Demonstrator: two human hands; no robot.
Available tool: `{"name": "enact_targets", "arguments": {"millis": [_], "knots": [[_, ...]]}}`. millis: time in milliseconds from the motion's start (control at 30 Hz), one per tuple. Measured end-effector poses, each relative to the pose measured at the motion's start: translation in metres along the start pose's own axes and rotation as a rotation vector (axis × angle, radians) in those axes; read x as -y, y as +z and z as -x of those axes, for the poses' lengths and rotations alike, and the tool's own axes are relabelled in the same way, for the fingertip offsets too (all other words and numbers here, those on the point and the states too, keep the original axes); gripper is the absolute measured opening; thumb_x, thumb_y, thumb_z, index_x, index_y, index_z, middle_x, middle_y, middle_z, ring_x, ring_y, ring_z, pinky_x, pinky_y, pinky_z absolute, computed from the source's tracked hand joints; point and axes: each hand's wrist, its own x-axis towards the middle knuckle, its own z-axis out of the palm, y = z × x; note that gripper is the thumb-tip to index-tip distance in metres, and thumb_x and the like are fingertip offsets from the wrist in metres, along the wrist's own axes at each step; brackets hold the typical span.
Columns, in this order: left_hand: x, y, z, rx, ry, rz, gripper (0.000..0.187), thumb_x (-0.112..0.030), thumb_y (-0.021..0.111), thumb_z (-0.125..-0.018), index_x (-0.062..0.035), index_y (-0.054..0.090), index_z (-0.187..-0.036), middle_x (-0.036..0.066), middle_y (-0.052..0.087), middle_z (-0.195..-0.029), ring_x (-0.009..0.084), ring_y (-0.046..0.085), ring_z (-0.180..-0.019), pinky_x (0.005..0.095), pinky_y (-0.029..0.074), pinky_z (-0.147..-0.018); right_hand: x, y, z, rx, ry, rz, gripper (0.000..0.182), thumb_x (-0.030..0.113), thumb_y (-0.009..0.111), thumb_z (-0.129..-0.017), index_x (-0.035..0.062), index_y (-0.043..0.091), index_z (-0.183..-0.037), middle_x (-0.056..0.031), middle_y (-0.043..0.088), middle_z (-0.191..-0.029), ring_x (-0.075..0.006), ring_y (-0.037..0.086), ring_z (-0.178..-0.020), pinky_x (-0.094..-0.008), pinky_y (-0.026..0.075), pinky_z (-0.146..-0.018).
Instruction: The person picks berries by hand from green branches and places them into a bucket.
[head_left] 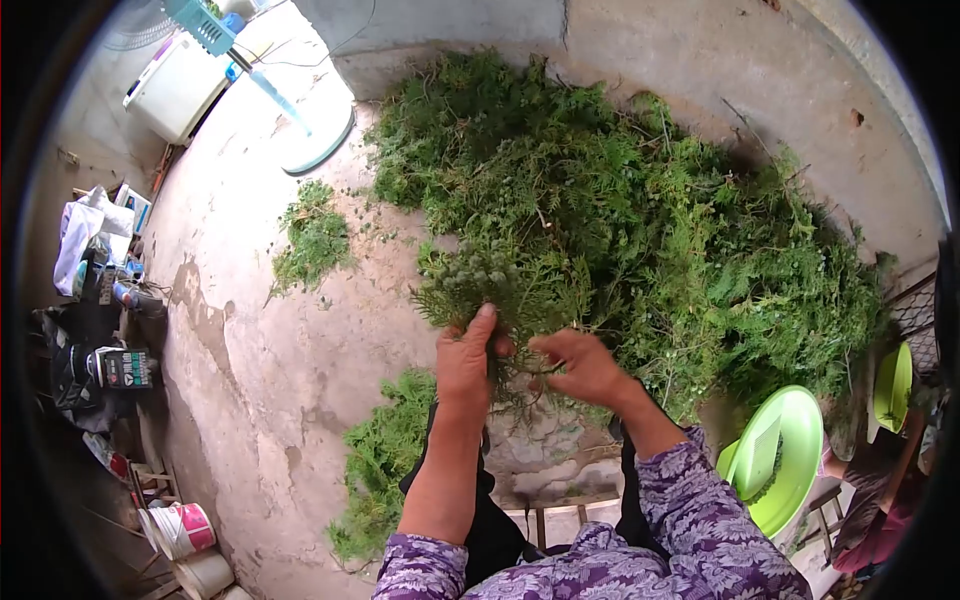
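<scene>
Far left, clutter along the wall: white cloth (80, 235), a small dark box (124, 369), paint pots (183, 530) low in the corner; up top a white tub (175, 88) and a pale round lid (322, 140) on the concrete floor (250, 380). Next, a small loose tuft of greens (312, 240), and lower down another heap of trimmings (380, 470) just beside the near edge. Centre now: left hand (464, 362) wrapped round the stem end of a leafy sprig (480, 285), thumb up and pressed against the stalks, fingers curled in tight on the bunch. Right hand (583, 366) touching the same sprig from the other side, fingertips drawn together and pinching at fine twigs, palm side hidden, so exact grip there hard to tell. Sprig held just above the floor at the near edge of the big green pile (640, 230), its tips fanning up and away. Likely light, soft and springy, feathery foliage prone to shedding bits; woody stalks low down look the firmer place to grip, not the fronds. Right again, purple patterned sleeve (700, 510), then a lime-green basin (780, 460) near the knee, and another person's arm (880, 500) at the far edge
</scene>
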Motion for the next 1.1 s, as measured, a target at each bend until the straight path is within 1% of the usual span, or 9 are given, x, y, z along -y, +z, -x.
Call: {"name": "enact_targets", "arguments": {"millis": [67, 133, 333, 500, 600, 667, 767, 1000, 1100], "knots": [[-0.002, -0.002, -0.001, -0.009, -0.007, 0.068, 0.013, -0.014, 0.061, -0.081, -0.0033, 0.052, -0.082, 0.005, 0.052, -0.066, 0.0131, 0.044, -0.049, 0.0305, 0.04, -0.046, -0.005, -0.022, -0.002, -0.011, 0.162, -0.091, 0.031, 0.012, 0.064, -0.077, 0.0007, 0.056, -0.104, -0.0059, 0.059, -0.086, -0.0147, 0.058, -0.079, -0.0277, 0.048, -0.072], [-0.005, -0.005, -0.002, -0.011, -0.109, 0.193, 0.014, -0.013, 0.06, -0.082, -0.0043, 0.05, -0.079, 0.004, 0.048, -0.062, 0.0138, 0.042, -0.047, 0.0314, 0.04, -0.045, -0.011, -0.035, -0.002, -0.144, 0.247, -0.873, 0.028, 0.012, 0.063, -0.079, 0.0016, 0.056, -0.104, -0.0035, 0.058, -0.092, -0.0108, 0.056, -0.084, -0.0262, 0.048, -0.073], [0.005, -0.002, -0.006, 0.006, -0.252, 0.302, 0.012, -0.013, 0.058, -0.082, -0.0045, 0.05, -0.082, 0.006, 0.05, -0.066, 0.0142, 0.04, -0.046, 0.032, 0.039, -0.045, -0.018, -0.046, -0.002, -0.288, 0.255, -1.052, 0.032, 0.013, 0.064, -0.078, 0.0017, 0.054, -0.107, -0.0017, 0.057, -0.094, -0.008, 0.053, -0.083, -0.022, 0.045, -0.074], [0.014, -0.003, -0.007, 0.074, -0.341, 0.324, 0.012, -0.015, 0.056, -0.084, -0.004, 0.052, -0.085, 0.007, 0.053, -0.069, 0.0138, 0.04, -0.046, 0.0318, 0.039, -0.045, -0.012, -0.046, -0.003, -0.397, 0.167, -0.975, 0.032, 0.014, 0.066, -0.077, 0.0032, 0.056, -0.105, -0.0008, 0.056, -0.096, -0.0068, 0.052, -0.085, -0.0215, 0.044, -0.073], [0.015, -0.001, -0.005, 0.078, -0.343, 0.306, 0.013, -0.016, 0.056, -0.084, -0.0039, 0.052, -0.085, 0.008, 0.054, -0.069, 0.0137, 0.041, -0.046, 0.0316, 0.039, -0.045, -0.004, -0.049, -0.005, -0.544, 0.063, -0.516, 0.031, 0.012, 0.068, -0.073, 0.0036, 0.058, -0.101, -0.0024, 0.058, -0.096, -0.0121, 0.054, -0.085, -0.0254, 0.044, -0.077], [0.014, 0.0, -0.006, 0.044, -0.383, 0.222, 0.013, -0.015, 0.057, -0.084, -0.0037, 0.052, -0.085, 0.008, 0.054, -0.07, 0.0137, 0.041, -0.046, 0.0313, 0.039, -0.045, 0.002, -0.05, -0.009, -0.607, -0.209, -0.085, 0.03, 0.009, 0.067, -0.069, 0.0035, 0.059, -0.098, -0.0063, 0.059, -0.096, -0.0201, 0.055, -0.087, -0.03, 0.042, -0.081], [0.013, 0.008, 0.0, -0.022, -0.392, 0.183, 0.013, -0.015, 0.058, -0.082, -0.0036, 0.051, -0.085, 0.008, 0.054, -0.069, 0.0141, 0.041, -0.046, 0.0315, 0.039, -0.044, 0.002, -0.043, -0.013, -0.568, -0.266, -0.046, 0.028, 0.006, 0.066, -0.068, 0.0036, 0.059, -0.094, -0.0096, 0.06, -0.093, -0.0258, 0.054, -0.086, -0.0331, 0.041, -0.081], [0.013, 0.012, 0.004, -0.004, -0.366, 0.167, 0.014, -0.015, 0.06, -0.082, -0.0038, 0.052, -0.084, 0.008, 0.054, -0.067, 0.014, 0.042, -0.045, 0.0317, 0.04, -0.043, 0.005, -0.038, -0.014, -0.572, -0.229, -0.051, 0.018, 0.004, 0.064, -0.068, 0.0032, 0.06, -0.085, -0.0081, 0.06, -0.08, -0.0252, 0.054, -0.078, -0.0332, 0.042, -0.072], [0.018, 0.014, 0.009, -0.035, -0.271, -0.062, 0.011, -0.018, 0.05, -0.087, -0.0065, 0.051, -0.086, 0.007, 0.054, -0.069, 0.0132, 0.04, -0.048, 0.0304, 0.037, -0.047, 0.002, -0.034, -0.015, -0.667, -0.167, 0.079, 0.011, 0.004, 0.062, -0.07, 0.0028, 0.059, -0.08, -0.0085, 0.058, -0.075, -0.0258, 0.054, -0.073, -0.0346, 0.043, -0.069]]}}
